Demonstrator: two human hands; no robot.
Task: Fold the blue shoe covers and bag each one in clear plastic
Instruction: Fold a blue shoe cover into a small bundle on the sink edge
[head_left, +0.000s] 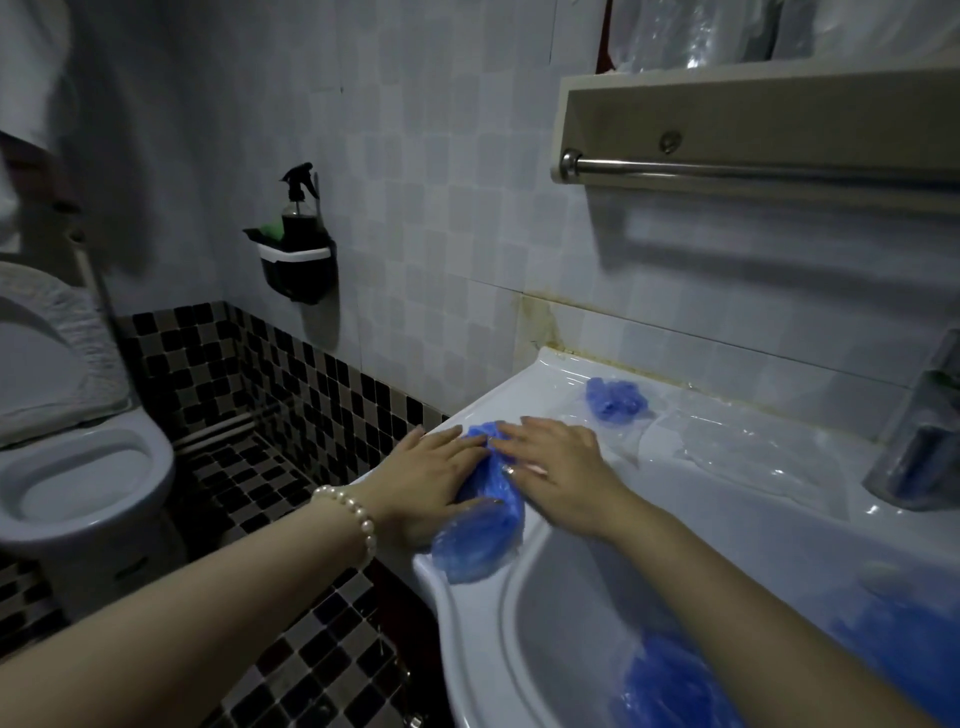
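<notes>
**Both palms flat on a shoe cover at the basin's edge**

While the left hand (431, 478) and the right hand (556, 467) lie side by side on the left rim of the white ceramic washbasin (519, 649), a crumpled blue plastic shoe cover (488, 499) sits pressed between and beneath them. Fingers on both hands are stretched out nearly straight — neither curls round the cover, they only bear down on it. Its nearer end bulges out below the left hand's thumb, overhanging the rim toward the bowl. A pearl bracelet (353, 514) circles the left wrist.

Beyond the right hand's fingertips, a second bunched blue shoe cover (615, 397) lies on a sheet of clear plastic (737, 441) spread along the basin's back ledge. Nearer than the right forearm, more blue covers (670, 686) rest in the bowl — blurred. Well off past the left hand stand a white toilet (78, 467) and a black wall caddy holding a dark spray bottle (298, 218).
</notes>
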